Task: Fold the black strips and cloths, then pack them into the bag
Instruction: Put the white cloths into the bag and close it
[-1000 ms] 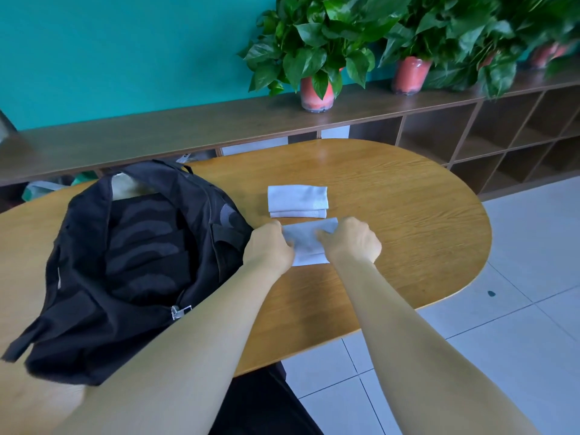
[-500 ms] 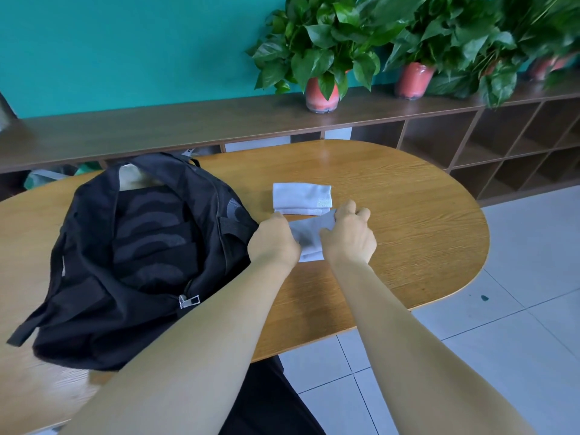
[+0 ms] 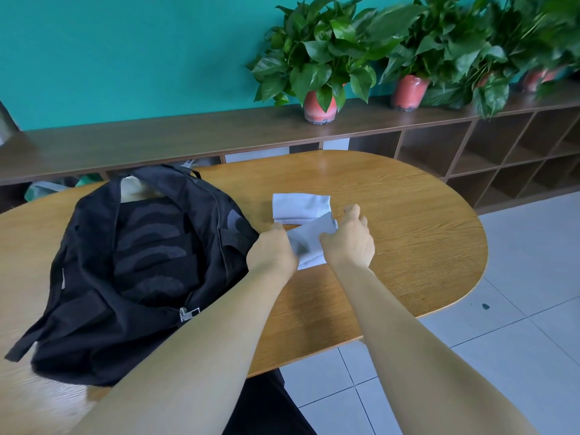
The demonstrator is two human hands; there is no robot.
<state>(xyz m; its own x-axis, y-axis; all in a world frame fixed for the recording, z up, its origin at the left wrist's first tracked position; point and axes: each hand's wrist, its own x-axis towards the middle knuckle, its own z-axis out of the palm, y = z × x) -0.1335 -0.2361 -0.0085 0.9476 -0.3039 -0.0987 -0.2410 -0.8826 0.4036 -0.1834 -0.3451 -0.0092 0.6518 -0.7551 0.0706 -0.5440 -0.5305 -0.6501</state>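
Oval wooden table [image 3: 392, 221]: small white cloth [image 3: 309, 244] between left hand [image 3: 272, 251] and right hand [image 3: 348, 243], both pinching it, knuckles up; folded white cloth [image 3: 298, 207] behind; open black backpack [image 3: 135, 262] left.

wall [image 3: 125, 51] teal | shelf [image 3: 188, 136] dark wood, potted plants [image 3: 323, 58] | floor [image 3: 518, 324] pale tiles

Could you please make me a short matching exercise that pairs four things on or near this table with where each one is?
Things:
1. black bag
2. folded white cloth
3. cloth being folded
4. nearest potted plant

Places:
A. on the shelf by the teal wall
B. between the left hand and right hand
C. on the table's left part
D. flat on the table, beyond the hands

Pairs: 1-C, 2-D, 3-B, 4-A
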